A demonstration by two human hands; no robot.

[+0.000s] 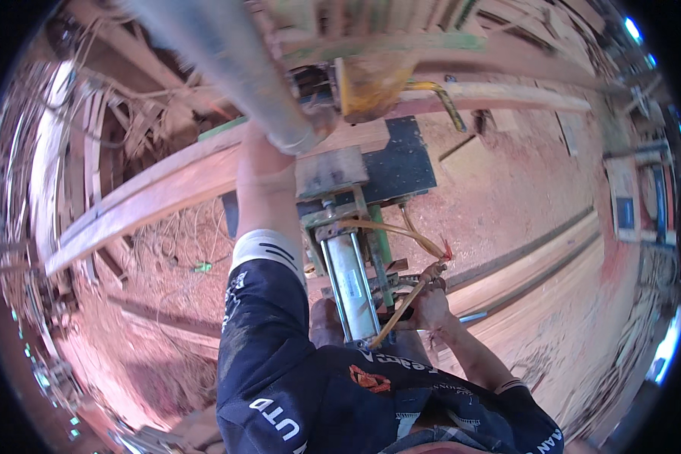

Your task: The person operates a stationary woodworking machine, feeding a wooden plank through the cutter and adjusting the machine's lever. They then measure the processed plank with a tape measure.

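My left hand (319,121) reaches forward to a wooden board (348,138) on a dark plate (412,163). A wide grey pipe (234,68) crosses over it and hides most of the fingers, which are also blurred. Nearest the hand stands a yellow machine guard (372,89). Below lies a silver pneumatic cylinder (352,287), its rod end at a flat metal block (331,170). At its right my right hand (430,306) is closed around what looks like a hose-fed valve, largely hidden by the fingers. Tan air hoses (397,318) run from the valve to the cylinder.
Long timber beams (151,185) extend leftward from the machine. A yellow-black bent bar (450,106) sticks out right of the guard. Planks (530,280) lie on the dusty floor at right. Scrap wood (91,144) and tangled cords (181,234) fill the left side.
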